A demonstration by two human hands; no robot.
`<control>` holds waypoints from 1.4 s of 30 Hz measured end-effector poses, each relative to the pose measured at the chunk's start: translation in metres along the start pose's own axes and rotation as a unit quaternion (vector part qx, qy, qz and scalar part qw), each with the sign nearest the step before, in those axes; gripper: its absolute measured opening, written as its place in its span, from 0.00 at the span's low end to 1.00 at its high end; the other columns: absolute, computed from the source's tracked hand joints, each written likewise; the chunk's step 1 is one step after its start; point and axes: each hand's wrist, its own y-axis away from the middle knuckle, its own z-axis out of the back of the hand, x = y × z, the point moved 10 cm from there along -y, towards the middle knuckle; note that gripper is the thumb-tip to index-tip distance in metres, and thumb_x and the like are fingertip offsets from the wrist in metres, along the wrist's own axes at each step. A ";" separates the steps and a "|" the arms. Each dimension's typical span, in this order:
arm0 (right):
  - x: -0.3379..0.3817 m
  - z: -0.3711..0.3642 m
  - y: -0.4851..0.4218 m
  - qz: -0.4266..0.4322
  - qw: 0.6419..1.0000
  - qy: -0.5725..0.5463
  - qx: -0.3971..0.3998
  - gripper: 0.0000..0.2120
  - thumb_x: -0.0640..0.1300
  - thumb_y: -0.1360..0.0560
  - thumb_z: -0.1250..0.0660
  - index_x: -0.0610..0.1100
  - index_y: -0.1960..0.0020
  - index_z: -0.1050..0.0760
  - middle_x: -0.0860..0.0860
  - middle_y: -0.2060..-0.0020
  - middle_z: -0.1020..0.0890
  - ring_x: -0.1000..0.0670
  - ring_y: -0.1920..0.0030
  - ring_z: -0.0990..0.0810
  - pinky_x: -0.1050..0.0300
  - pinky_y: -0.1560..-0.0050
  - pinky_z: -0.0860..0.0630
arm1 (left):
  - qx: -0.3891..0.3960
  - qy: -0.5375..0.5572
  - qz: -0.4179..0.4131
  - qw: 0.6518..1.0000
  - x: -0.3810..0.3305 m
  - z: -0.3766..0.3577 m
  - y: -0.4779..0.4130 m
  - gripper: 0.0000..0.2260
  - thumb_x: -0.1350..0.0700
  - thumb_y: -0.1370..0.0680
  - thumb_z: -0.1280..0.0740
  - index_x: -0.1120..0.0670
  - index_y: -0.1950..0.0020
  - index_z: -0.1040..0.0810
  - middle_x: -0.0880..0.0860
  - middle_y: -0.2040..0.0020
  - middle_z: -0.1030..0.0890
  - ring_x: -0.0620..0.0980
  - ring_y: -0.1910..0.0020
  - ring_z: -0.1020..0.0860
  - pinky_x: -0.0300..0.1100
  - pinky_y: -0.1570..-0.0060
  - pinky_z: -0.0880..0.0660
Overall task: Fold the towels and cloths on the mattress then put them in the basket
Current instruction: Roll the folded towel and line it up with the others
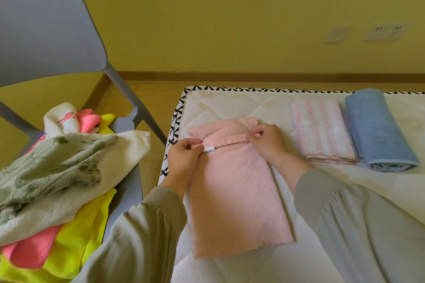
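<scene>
Surface: you work on a white quilted mattress (253, 103) with black-and-white patterned edging, set on a wooden floor (149, 94) against a yellow wall (230, 18). Two wall plates (337, 34) sit at 1 o'clock.

Task item: one pink fluffy towel (236, 190) lies flat on the mattress directly before you. Its long axis runs from 6 towards 12 o'clock, and its far end is turned back over itself. Your left hand (181, 158) pinches that turned edge beside a small white label (209, 149). Your right hand (269, 140) pinches the same edge at the other side, fingers curled.

Count on the mattress: three pieces. At 2 o'clock lie one folded pink-and-white striped cloth (322, 131) and, just beside it, one rolled blue towel (377, 131), both lengthwise like the pink one.

At 9 o'clock one grey plastic chair (46, 30) carries a heap of unfolded cloths (57, 167); their number cannot be told.
</scene>
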 end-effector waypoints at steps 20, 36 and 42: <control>-0.003 -0.007 0.005 0.002 0.999 0.053 -0.011 0.11 0.43 0.25 0.31 0.41 0.45 0.25 0.44 0.42 0.30 0.45 0.42 0.27 0.53 0.39 0.29 | 0.018 0.084 0.030 0.996 0.003 -0.008 -0.005 0.06 0.64 0.26 0.30 0.54 0.60 0.18 0.50 0.56 0.18 0.46 0.58 0.21 0.35 0.55 0.23; -0.018 -0.017 -0.013 -0.131 0.966 -0.189 0.121 0.18 0.29 0.31 0.31 0.39 0.42 0.25 0.45 0.51 0.19 0.44 0.47 0.21 0.52 0.44 0.24 | 0.018 -0.122 -0.052 0.991 -0.025 -0.006 -0.018 0.09 0.66 0.30 0.30 0.60 0.52 0.23 0.54 0.57 0.24 0.50 0.59 0.27 0.35 0.67 0.31; -0.024 -0.016 -0.007 -0.114 0.972 -0.143 0.146 0.15 0.41 0.30 0.26 0.38 0.45 0.22 0.45 0.51 0.17 0.45 0.48 0.20 0.50 0.40 0.25 | 0.171 -0.103 0.013 0.980 -0.021 -0.009 -0.020 0.14 0.61 0.28 0.26 0.60 0.45 0.25 0.52 0.65 0.22 0.46 0.69 0.24 0.36 0.69 0.27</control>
